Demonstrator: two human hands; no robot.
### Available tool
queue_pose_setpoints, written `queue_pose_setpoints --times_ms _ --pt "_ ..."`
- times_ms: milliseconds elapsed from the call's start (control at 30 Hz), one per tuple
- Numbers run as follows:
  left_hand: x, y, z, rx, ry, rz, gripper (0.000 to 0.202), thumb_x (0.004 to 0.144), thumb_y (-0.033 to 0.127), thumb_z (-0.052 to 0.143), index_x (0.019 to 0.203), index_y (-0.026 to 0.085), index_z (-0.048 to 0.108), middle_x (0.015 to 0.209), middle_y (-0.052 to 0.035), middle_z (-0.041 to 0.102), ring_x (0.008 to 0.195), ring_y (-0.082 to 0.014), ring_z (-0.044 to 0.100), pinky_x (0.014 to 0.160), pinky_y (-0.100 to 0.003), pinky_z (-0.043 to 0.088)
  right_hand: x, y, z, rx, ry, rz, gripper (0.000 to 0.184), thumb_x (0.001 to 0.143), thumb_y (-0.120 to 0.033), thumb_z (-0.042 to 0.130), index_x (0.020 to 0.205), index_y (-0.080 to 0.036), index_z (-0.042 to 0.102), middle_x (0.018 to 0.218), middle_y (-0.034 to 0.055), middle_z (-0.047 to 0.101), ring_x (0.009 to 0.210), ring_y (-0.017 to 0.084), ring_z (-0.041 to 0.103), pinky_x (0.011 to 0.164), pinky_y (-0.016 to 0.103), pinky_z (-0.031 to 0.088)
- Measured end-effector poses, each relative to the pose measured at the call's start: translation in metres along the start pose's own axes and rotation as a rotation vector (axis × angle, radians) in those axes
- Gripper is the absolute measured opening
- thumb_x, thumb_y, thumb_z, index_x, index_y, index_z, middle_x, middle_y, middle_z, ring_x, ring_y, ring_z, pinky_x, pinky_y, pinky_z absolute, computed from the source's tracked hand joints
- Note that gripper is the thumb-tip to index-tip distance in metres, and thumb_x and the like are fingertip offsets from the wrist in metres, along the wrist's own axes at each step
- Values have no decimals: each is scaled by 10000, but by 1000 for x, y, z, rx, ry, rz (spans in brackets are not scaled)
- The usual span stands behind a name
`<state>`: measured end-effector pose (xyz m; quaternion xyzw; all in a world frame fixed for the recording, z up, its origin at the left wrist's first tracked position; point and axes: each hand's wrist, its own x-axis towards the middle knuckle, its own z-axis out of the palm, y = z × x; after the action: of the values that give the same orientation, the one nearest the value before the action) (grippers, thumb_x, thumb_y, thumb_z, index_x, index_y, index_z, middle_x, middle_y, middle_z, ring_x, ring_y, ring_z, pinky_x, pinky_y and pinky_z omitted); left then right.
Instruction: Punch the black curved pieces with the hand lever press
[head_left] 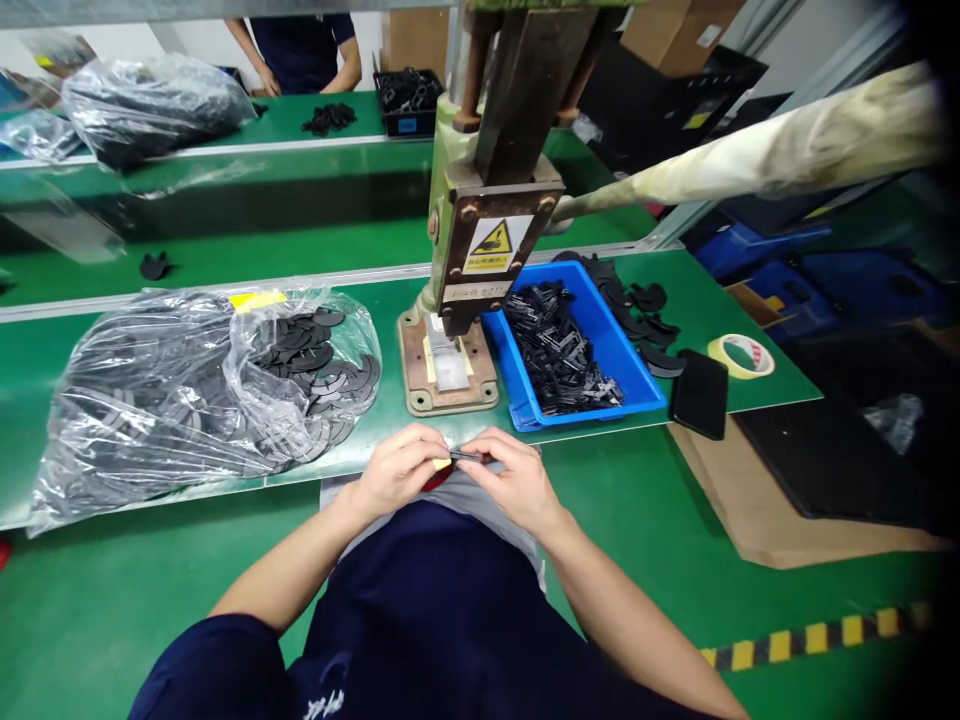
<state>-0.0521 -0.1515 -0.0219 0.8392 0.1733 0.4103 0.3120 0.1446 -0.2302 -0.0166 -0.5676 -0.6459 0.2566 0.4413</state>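
In front of the bench edge my left hand (406, 464) and my right hand (513, 474) meet, fingertips pinched on a thin black part (466, 456). Fingers cover most of it, so its full shape is hidden. Something small and yellow (441, 464) shows at my left fingertips; I cannot tell what it is. Just beyond my hands stands a green hand press (480, 230), its ram above a metal plate (451, 368) on the base. Right of the press sits a blue bin (527, 412) of small black plastic parts (559, 345).
A clear plastic bag (150, 400) of curved black pieces lies at left. Beyond the bin are loose curved pieces (637, 310), a black phone-like slab (700, 393) and a tape roll (741, 356). The press lever (720, 155) reaches right. Another person (304, 50) stands behind the far bench.
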Motion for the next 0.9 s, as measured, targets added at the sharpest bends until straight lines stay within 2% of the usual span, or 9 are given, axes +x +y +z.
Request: queue_pose_setpoints --times_ms 300,467,567,700,800,900 --pt "-6 -8 2 -52 -1 -13 88 957 161 596 990 179 676 971 -85 714 910 -153 699 803 -272 592 3 1 6 13 -44 49 74 884 -296 677 898 -233 713 825 19 704 767 146 662 710 280 546" --pt "8 -16 -10 -38 -15 -74 125 975 188 550 975 183 676 946 -78 712 906 -161 685 816 -290 573 11 3 1 -4 -24 100 125 887 -324 665 952 -225 704 818 16 685 725 137 651 682 267 549" --pt "28 -32 -21 90 35 -124 133 972 194 555 972 183 688 965 -74 707 922 -166 671 842 -300 554 15 2 -8 -11 14 115 161 913 -341 622 982 -218 700 832 22 689 731 136 653 705 273 557" --pt "58 -66 -27 272 87 -181 149 958 166 552 949 175 700 950 -63 702 939 -175 657 869 -301 533 18 -1 -20 1 -3 97 156 916 -346 615 928 -219 704 826 30 704 743 144 664 693 267 556" --pt "74 -90 -23 358 43 -210 170 945 146 543 961 165 711 980 -71 691 966 -185 650 898 -305 527 17 -4 -27 9 -29 82 151 920 -337 610 919 -224 710 819 27 706 742 140 669 676 252 552" --pt "82 -104 -18 415 -43 -231 231 942 123 507 1010 162 725 1022 -83 671 1012 -196 640 928 -307 523 14 -4 -33 13 -30 71 150 925 -328 605 903 -227 713 818 25 707 740 135 671 662 240 547"
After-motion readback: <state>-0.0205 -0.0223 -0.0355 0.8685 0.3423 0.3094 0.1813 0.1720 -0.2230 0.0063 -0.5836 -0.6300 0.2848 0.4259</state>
